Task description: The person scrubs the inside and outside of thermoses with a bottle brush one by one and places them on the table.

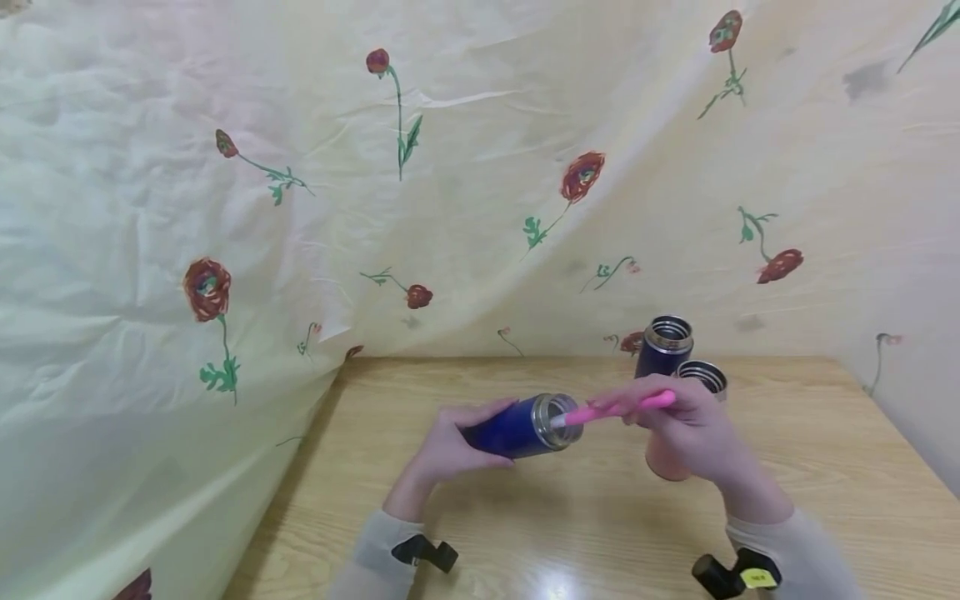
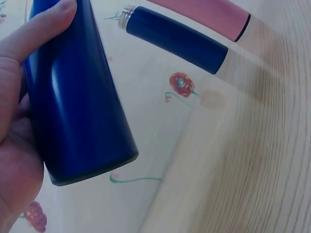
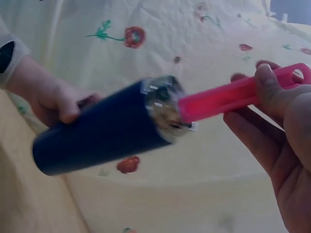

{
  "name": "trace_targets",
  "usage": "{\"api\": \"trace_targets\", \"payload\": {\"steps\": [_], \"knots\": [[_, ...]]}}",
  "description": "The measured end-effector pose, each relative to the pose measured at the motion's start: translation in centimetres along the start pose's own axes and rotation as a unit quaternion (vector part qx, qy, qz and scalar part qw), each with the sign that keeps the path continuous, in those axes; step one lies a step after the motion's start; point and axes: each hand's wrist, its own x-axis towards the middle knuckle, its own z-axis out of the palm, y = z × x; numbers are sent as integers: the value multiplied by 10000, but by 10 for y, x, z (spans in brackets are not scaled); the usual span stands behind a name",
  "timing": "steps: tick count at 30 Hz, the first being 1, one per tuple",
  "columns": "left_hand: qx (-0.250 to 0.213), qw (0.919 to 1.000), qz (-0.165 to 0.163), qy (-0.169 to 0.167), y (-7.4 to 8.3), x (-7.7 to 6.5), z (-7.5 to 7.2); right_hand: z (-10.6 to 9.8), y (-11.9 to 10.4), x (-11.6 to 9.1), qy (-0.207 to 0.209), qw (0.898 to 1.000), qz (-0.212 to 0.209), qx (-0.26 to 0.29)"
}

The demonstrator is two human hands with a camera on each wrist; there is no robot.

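My left hand point(image 1: 457, 446) grips a dark blue thermos bottle point(image 1: 506, 431) round its body. The bottle is tilted nearly onto its side, its open steel mouth point(image 3: 167, 109) turned toward the right hand. Between thumb and fingers, my right hand point(image 1: 686, 425) holds a pink-handled brush point(image 1: 618, 409), which has a hole at the handle's end. Its whitish front end reaches into the bottle's mouth, and the tip is hidden inside. In the left wrist view the bottle's dark base point(image 2: 97, 170) points toward the camera.
Behind the right hand stand a second dark blue bottle point(image 1: 660, 357) and a pink bottle point(image 1: 663, 461), both with uncovered mouths; the hand partly covers the pink one. The wooden table point(image 1: 600, 542) ends at a flower-printed cloth point(image 1: 480, 208) hanging at the back and left.
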Motion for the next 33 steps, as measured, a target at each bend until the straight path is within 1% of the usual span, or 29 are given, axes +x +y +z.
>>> {"api": "trace_targets", "payload": {"steps": [2, 4, 6, 8, 10, 14, 17, 20, 21, 22, 26, 29, 33], "knots": [[45, 9994, -288, 188, 2, 1, 4, 9, 0, 0, 220, 9984, 491, -192], [132, 9977, -505, 433, 3, 1, 7, 17, 0, 0, 488, 9943, 902, -288], [189, 9961, -607, 616, 4, 2, 8, 23, 1, 1, 800, 9879, 1254, -448], [250, 9953, -582, 731, 3, 2, 9, 26, 0, 2, 1133, 9809, 1493, -510], [287, 9954, -490, 769, 2, 2, 10, 29, 0, 2, 1471, 9733, 1675, -555], [291, 9963, -367, 719, 1, 4, 11, 31, -6, 0, 2129, 9582, 1834, -530], [230, 9970, -316, 674, 0, 5, 12, 32, -14, -2, 2582, 9419, 1965, -867], [178, 9969, -270, 722, -1, 3, 14, 30, -22, -5, 2867, 9259, 2083, -1310], [187, 9967, -260, 746, -2, 2, 14, 29, -25, -5, 2937, 9220, 2096, -1404], [213, 9965, -254, 769, -3, 0, 15, 28, -27, -6, 3041, 9202, 2068, -1345], [315, 9962, -237, 773, -5, -5, 18, 21, -33, -7, 3402, 9225, 1687, -687], [286, 9967, -350, 680, -6, -6, 20, 17, -37, -8, 3617, 9225, 1327, -235], [246, 9975, -423, 519, -8, -6, 20, 12, -36, -10, 3704, 9263, 660, 225]]}}
